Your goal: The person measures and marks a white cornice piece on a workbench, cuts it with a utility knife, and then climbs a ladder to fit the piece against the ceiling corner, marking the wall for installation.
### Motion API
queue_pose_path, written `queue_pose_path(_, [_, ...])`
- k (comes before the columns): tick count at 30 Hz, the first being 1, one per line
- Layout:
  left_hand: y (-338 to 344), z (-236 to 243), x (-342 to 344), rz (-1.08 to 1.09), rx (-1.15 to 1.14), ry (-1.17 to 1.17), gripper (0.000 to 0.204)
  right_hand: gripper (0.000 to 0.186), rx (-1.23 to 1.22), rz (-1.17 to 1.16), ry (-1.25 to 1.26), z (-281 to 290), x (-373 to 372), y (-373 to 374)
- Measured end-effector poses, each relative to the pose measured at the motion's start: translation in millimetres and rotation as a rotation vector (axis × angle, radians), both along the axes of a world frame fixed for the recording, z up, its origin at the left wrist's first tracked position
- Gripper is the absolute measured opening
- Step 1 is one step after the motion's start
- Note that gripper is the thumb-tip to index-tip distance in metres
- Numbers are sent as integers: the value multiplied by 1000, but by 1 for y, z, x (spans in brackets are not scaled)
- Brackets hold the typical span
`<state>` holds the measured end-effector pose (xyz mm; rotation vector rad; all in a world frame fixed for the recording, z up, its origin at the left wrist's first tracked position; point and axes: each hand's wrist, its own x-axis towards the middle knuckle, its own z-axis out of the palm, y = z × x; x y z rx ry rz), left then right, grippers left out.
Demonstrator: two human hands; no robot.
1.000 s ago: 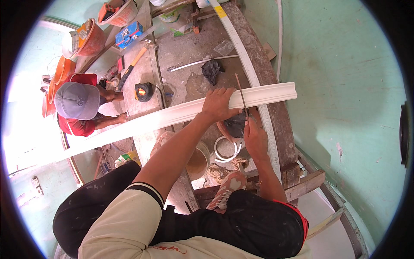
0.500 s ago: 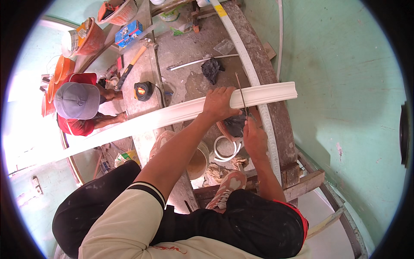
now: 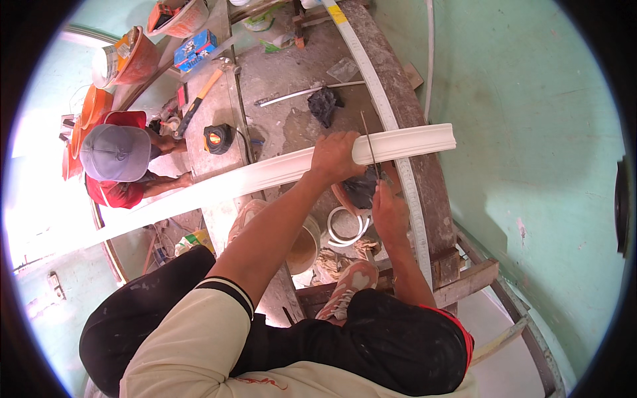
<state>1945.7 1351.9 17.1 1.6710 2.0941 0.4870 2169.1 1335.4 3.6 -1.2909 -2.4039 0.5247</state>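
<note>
My left hand [image 3: 333,155] grips a long white moulding [image 3: 419,138] that crosses the scaffold and runs off to the lower left. Just right of that hand, a thin saw blade [image 3: 368,139] lies across the moulding. My right hand [image 3: 391,209] is closed on the saw's handle, below the moulding. Under the cut sits a dark plastic bag [image 3: 358,190]; a white coiled strip [image 3: 348,240] lies below it. A long pale straightedge [image 3: 416,225] passes beneath the moulding near its right end.
A co-worker in a grey cap [image 3: 114,151] is at the left. A tape measure [image 3: 217,139], hammer [image 3: 211,84] and blue box [image 3: 194,50] lie on a plank; orange buckets [image 3: 98,106] stand behind. A pail [image 3: 298,262] is by my feet, a green wall [image 3: 524,166] at right.
Only slight shifts: the saw and my right hand have moved a few pixels, and the whole view sits marginally higher. Both hands keep their grips.
</note>
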Motion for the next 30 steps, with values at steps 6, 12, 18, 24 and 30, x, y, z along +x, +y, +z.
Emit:
queue_pose_path(6, [3,5,3,-10,-45,3,80,20,0,4,16,-5,5,-2])
queue_pose_path(12, [2,5,2,-15,-59,-9,76,21,-18,-15,6,-8,10,-11])
queue_pose_path(18, [3,0,2,2,-45,-9,76,16,1,-14,-4,-4,-4,-1])
queue_pose_path(24, [11,0,1,2,-9,32,75,21,-56,-46,30,-16,17,-21])
queue_pose_path(30, [2,-2,-1,-4,-92,-24,81,23,-75,-36,-52,-2,-7,-4])
